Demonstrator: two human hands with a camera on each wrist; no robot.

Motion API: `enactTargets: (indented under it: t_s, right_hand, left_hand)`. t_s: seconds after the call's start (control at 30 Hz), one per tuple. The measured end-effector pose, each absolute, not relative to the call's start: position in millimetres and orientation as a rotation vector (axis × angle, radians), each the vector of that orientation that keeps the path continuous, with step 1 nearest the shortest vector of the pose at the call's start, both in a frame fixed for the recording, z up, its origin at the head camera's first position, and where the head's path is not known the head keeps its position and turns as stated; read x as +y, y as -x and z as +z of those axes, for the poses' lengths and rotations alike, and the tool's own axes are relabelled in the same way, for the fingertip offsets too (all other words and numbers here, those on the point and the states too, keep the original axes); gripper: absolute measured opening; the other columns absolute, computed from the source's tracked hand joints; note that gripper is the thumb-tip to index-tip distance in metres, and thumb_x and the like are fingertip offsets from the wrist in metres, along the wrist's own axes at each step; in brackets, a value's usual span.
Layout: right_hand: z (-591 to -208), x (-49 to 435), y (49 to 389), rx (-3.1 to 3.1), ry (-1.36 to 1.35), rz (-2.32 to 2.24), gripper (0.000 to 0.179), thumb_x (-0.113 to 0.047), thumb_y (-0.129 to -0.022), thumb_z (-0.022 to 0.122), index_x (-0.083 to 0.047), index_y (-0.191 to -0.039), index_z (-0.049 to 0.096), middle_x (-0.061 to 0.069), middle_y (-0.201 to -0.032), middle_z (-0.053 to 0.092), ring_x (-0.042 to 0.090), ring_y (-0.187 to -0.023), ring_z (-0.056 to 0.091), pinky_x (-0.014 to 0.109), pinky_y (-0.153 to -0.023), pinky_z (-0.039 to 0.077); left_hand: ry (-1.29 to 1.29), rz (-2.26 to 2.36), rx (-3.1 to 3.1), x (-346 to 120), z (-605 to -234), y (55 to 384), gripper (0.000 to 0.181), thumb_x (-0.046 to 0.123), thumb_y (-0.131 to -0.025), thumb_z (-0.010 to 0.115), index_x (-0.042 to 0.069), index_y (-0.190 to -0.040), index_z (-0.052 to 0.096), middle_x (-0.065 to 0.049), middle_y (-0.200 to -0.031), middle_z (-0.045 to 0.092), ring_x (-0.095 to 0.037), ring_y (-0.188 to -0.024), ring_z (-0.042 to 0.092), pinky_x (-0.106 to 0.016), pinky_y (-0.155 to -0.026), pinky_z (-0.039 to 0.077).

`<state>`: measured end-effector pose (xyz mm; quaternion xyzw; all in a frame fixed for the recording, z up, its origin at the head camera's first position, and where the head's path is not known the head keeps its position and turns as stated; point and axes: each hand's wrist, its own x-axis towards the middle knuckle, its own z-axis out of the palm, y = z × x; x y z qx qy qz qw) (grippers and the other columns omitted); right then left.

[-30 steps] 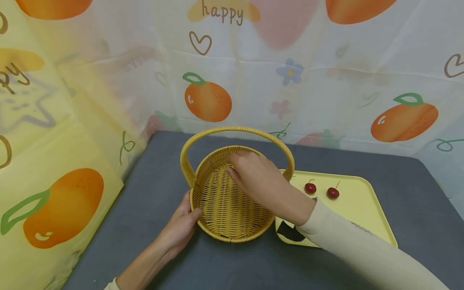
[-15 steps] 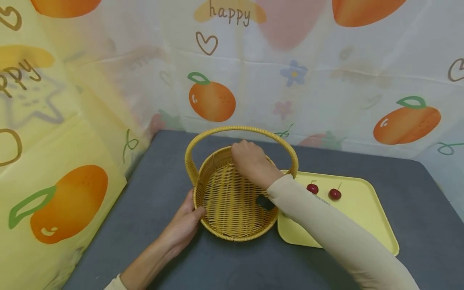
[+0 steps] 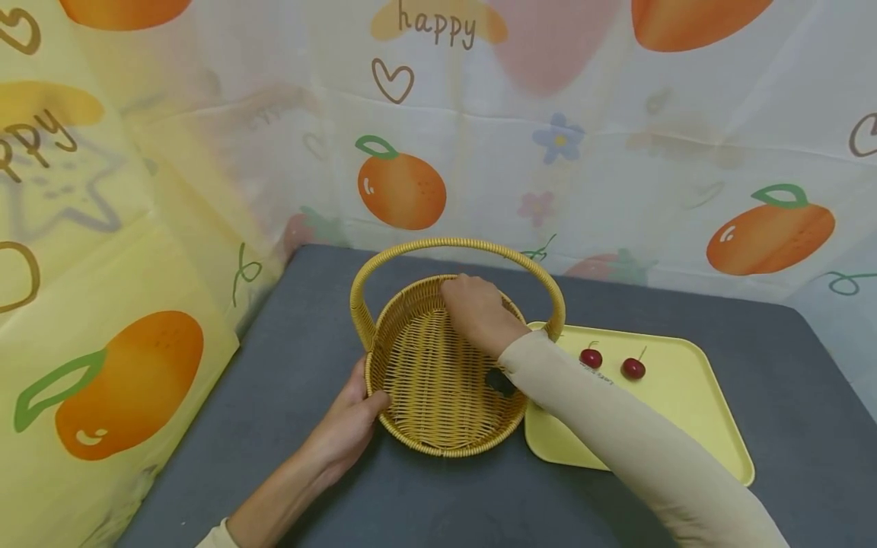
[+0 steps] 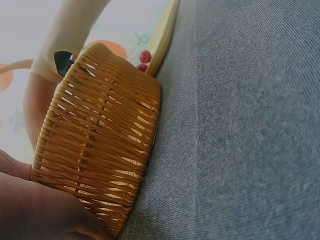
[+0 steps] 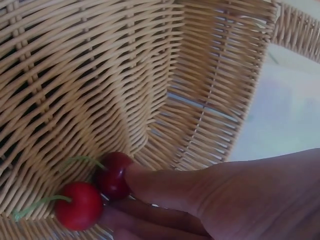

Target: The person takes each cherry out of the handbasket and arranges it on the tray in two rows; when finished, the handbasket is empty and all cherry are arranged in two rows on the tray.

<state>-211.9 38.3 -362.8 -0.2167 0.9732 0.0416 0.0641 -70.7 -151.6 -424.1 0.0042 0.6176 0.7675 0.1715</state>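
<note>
A person's two bare hands work at a round wicker basket [image 3: 432, 388] with an arched handle [image 3: 452, 243]. It stands on a grey-blue surface [image 3: 274, 327], left of the middle. The left hand [image 3: 352, 426] grips the basket at the side nearest the surface's left edge, its thumb over the rim.

The right hand [image 3: 483, 312] reaches inside, toward the basket's side that faces the far edge of the surface. In the right wrist view this grip appears to pinch a darker cherry [image 5: 114, 176] between thumb and fingers. A brighter cherry [image 5: 79, 206] sits against it, by the fingertips; whether it too is held, I cannot tell. Both are low in the basket, beside the wall, and hidden from the head view. They are round, with no real long axis; their green stems point away from the hand. The key relation, I judge, is that both cherries lie right at the right grip's tips.

A yellow tray [image 3: 685, 373] lies just beside the basket, toward the surface's right edge. Two red cherries, one inner [image 3: 591, 358] and one outer [image 3: 633, 370], rest near its far edge, with the right arm nearer.
</note>
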Motion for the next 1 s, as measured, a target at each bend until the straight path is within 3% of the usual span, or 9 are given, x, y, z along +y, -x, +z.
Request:
enactTargets:
  t_s: [0.07,0.5,0.67,0.87,1.0]
  right_hand:
    - [-362.0,39.6,211.6,2.93,0.669,0.098,0.019,-0.003,-0.106,0.059,-0.009,-0.089,0.066,0.007,-0.071,0.058,0.017,-0.061,0.056,0.03,-0.048,0.037]
    - [-359.3,51.1,208.9,2.839,0.719,0.055,0.02,-0.001,-0.107,0.053,-0.008,-0.09,0.06,0.009,-0.077,0.056,0.018,-0.067,0.046,0.033,-0.064,0.038]
    - [-354.1,52.0,205.4,2.783,0.71,-0.004,0.014,0.0,-0.107,0.052,-0.008,-0.099,0.061,0.008,-0.082,0.057,0.019,-0.07,0.051,0.033,-0.068,0.04]
    - [-336.4,50.5,184.6,2.752,0.81,-0.163,0.003,-0.005,-0.103,0.065,-0.008,-0.103,0.066,0.006,-0.087,0.062,0.018,-0.074,0.06,0.031,-0.067,0.047]
    - [-320.9,53.9,156.6,2.78,1.003,-0.182,0.01,-0.007,-0.098,0.074,-0.012,-0.102,0.066,0.002,-0.092,0.068,0.016,-0.079,0.066,0.027,-0.068,0.052]
  left_hand:
    - [-0.009,2.18,1.756,-151.1,-424.2,70.7,0.082,-0.01,-0.096,0.041,0.011,-0.167,0.005,-0.012,-0.17,0.02,-0.028,-0.156,0.016,-0.049,-0.125,0.012]
    - [-0.027,2.186,1.75,-145.6,-422.2,71.1,0.082,-0.01,-0.095,0.042,0.01,-0.166,0.007,-0.014,-0.169,0.021,-0.028,-0.155,0.018,-0.05,-0.125,0.012]
    - [-0.032,2.187,1.748,-144.8,-422.5,71.1,0.082,-0.01,-0.095,0.043,0.01,-0.166,0.007,-0.014,-0.17,0.021,-0.028,-0.155,0.017,-0.05,-0.126,0.011]
    - [-0.01,2.187,1.756,-145.8,-423.5,70.5,0.081,-0.009,-0.096,0.044,0.01,-0.167,0.007,-0.012,-0.171,0.018,-0.027,-0.156,0.014,-0.049,-0.126,0.01]
    - [0.021,2.177,1.768,-147.1,-421.8,69.4,0.081,-0.008,-0.097,0.044,0.012,-0.167,0.008,-0.011,-0.17,0.017,-0.026,-0.156,0.013,-0.049,-0.126,0.009]
